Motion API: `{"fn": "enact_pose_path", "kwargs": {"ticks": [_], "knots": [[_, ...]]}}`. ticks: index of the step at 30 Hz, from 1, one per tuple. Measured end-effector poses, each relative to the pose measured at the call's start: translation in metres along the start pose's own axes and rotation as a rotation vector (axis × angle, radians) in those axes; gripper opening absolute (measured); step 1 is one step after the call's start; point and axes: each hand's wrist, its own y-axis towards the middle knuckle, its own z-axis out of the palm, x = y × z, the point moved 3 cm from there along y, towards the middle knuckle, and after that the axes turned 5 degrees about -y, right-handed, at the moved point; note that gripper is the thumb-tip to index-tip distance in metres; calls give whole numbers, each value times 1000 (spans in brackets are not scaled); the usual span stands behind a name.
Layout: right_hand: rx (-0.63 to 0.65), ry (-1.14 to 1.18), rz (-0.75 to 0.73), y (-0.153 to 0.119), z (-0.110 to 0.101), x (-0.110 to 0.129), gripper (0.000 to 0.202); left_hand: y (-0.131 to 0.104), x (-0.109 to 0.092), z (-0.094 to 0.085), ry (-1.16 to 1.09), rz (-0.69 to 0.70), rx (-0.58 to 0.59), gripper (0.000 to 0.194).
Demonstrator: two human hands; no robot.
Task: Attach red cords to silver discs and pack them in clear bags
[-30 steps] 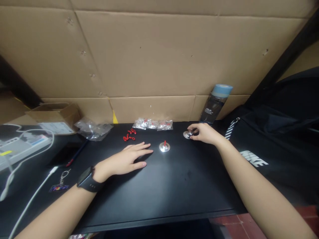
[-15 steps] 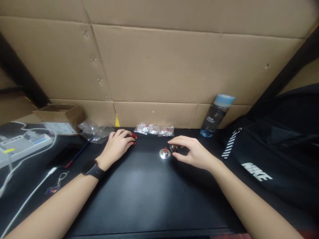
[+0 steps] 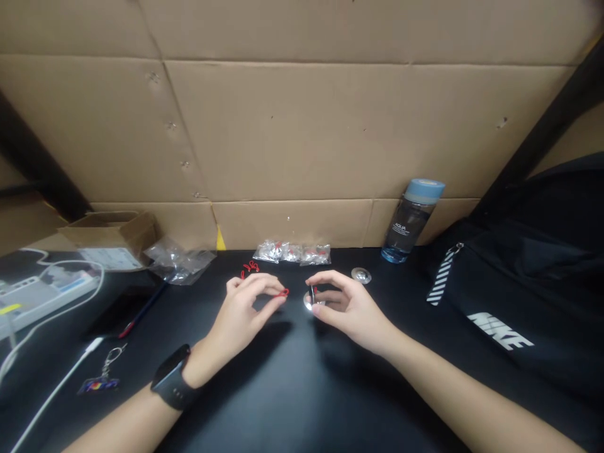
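Between thumb and fingertips my left hand (image 3: pixel 248 311) pinches a small red loop (image 3: pixel 282 293). My right hand (image 3: pixel 352 308) grips a thin metal disc (image 3: pixel 311 294) by its edges, held upright and seen nearly edge-on. Under and behind that disc, another silvery disc (image 3: pixel 307 302) lies on the black table, partly hidden by the fingers. One more metal disc (image 3: pixel 361 275) lies flat behind my right hand. Several red loops (image 3: pixel 251 266) are on the table just behind my left hand.
Clear packets (image 3: pixel 292 253) lie along the cardboard wall (image 3: pixel 283 138). A blue-capped bottle (image 3: pixel 410 220) and a black bag (image 3: pixel 528 283) are on the right. At left are a cardboard box (image 3: pixel 113 236), plastic bag (image 3: pixel 179 261), phone (image 3: pixel 125 311), power strip (image 3: pixel 47 286) and keychain (image 3: pixel 101 382).
My left hand has moved right, away from the pile, with a red loop in its fingers. My right hand has shifted slightly left with its disc, and the disc behind it now shows.
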Motion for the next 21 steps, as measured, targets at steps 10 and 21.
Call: {"fn": "enact_pose_path", "kwargs": {"ticks": [10,21], "knots": [[34,239,-10,-3,25,-12,38,-3,-18,0,4,54,-13,9],[63,393,-10,-4,34,-20,53,-12,-27,8,68,135,-94,15]]}}
